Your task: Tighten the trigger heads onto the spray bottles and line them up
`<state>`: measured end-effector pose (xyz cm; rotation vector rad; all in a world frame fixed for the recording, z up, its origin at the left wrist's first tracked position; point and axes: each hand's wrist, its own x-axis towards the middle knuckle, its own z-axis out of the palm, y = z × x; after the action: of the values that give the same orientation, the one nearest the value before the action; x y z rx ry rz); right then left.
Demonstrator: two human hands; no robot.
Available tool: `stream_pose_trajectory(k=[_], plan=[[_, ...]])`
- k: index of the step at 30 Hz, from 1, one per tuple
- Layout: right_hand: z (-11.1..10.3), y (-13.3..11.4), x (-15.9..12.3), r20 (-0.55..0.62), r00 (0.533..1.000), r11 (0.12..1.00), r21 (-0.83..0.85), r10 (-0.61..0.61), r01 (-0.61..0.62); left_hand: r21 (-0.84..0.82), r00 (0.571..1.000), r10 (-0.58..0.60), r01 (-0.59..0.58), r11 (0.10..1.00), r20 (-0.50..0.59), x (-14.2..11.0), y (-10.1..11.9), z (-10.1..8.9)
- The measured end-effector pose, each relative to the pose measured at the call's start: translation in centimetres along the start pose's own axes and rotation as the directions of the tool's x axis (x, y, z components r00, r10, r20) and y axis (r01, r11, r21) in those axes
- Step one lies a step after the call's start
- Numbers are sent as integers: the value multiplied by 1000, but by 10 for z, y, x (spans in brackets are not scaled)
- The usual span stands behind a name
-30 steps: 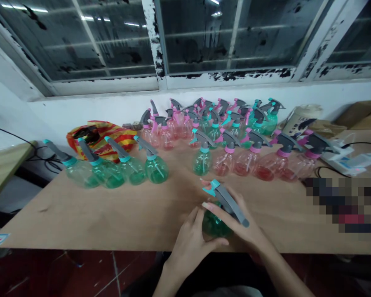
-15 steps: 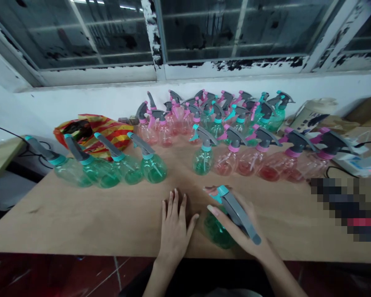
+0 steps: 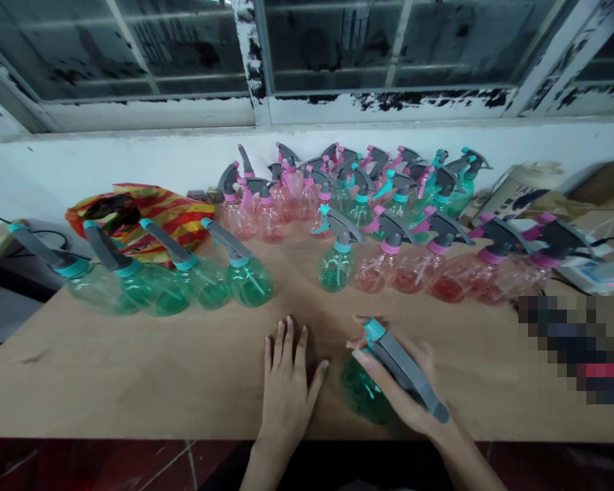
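I have the right hand (image 3: 406, 409) closed around the neck of the spray bottle (image 3: 363, 392), thumb on the near side, fingertips on the far side, below the grey trigger head (image 3: 409, 375). The spray bottle is at the front of the table (image 3: 158, 382), its nozzle (image 3: 374, 329) facing away and to the left. I have the left hand (image 3: 286, 392) palm-down beside it, fingers spread, gripping nothing. Beyond the hands stand four green bottles (image 3: 250, 281) at left, and another green bottle (image 3: 336, 267) with four pink bottles (image 3: 376, 269) at right.
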<state>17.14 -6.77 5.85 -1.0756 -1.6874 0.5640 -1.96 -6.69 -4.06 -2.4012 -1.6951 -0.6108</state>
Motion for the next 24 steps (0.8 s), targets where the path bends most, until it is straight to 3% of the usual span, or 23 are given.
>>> stream_pose_trajectory(k=[8,24], plan=[[2,5,-2,77,996,999,23,42,-44,-37,1000,-12,12,999,3,1,-1,1],[2,3,-5,78,994,996,29,78,-80,-32,999,-25,26,999,23,0,1,-1]])
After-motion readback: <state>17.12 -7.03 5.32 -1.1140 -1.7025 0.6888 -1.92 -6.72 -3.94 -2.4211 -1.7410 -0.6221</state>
